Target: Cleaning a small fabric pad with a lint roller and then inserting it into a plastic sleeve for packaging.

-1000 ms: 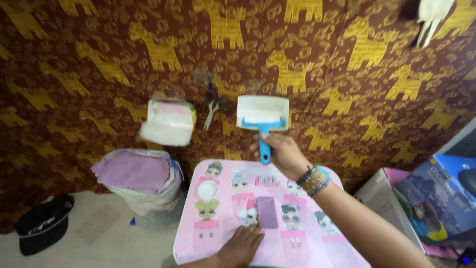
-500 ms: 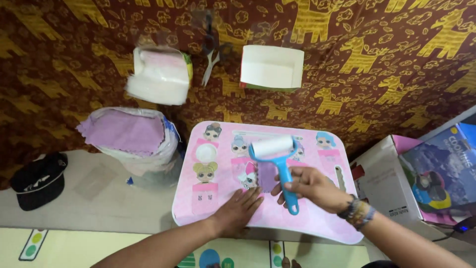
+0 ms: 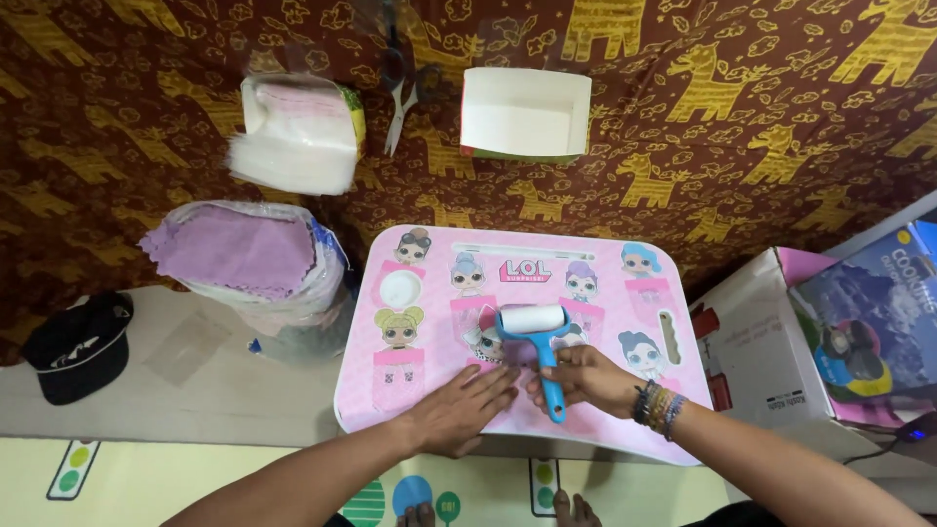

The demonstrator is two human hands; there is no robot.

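Our right hand grips the roller mid-table; our left hand lies spread flat near the front edge

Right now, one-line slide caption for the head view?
Right hand holds a blue-handled lint roller on the pink lap table; left hand lies flat beside it.

Glossy pink plastic table, blue plastic-handled paper roller.

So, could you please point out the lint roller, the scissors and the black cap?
lint roller (image 3: 532, 320): head view, on the white roll.
scissors (image 3: 398, 109): head view, on the blades.
black cap (image 3: 78, 334): head view, on the crown.
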